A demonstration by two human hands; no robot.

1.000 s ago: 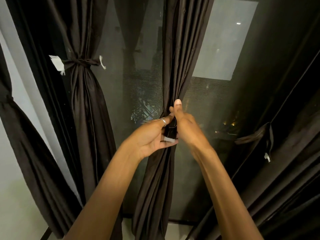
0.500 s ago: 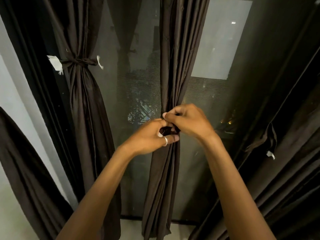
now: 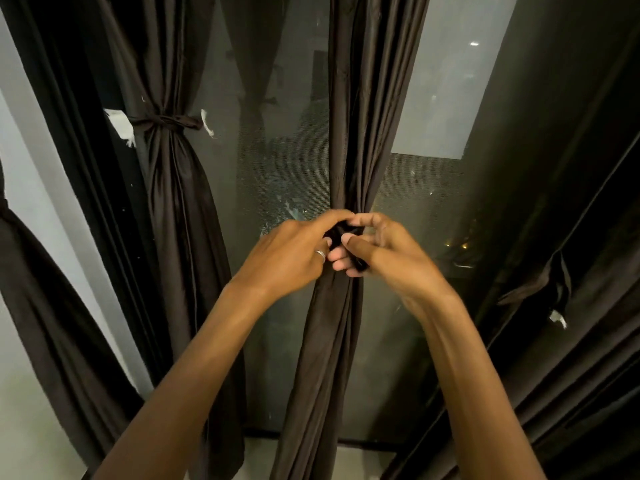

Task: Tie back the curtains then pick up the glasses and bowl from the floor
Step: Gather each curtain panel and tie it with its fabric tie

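A dark brown curtain hangs in the middle, gathered into a narrow bunch at my hands. My left hand, with a ring on one finger, and my right hand meet at the gather, fingers pinching a dark tie band wrapped around the cloth. To the left another curtain is bound with a knotted tie. At the right a third curtain has a loose tie dangling. No glasses or bowl are in view.
Behind the curtains is a dark window with a mesh screen and reflections. A pale wall shows at the left with a further curtain in front. A strip of light floor lies below the window frame.
My hands dropped from a raised thumb pinch to working the tie at the gather, both curling around the band. The view has moved closer to the middle curtain.
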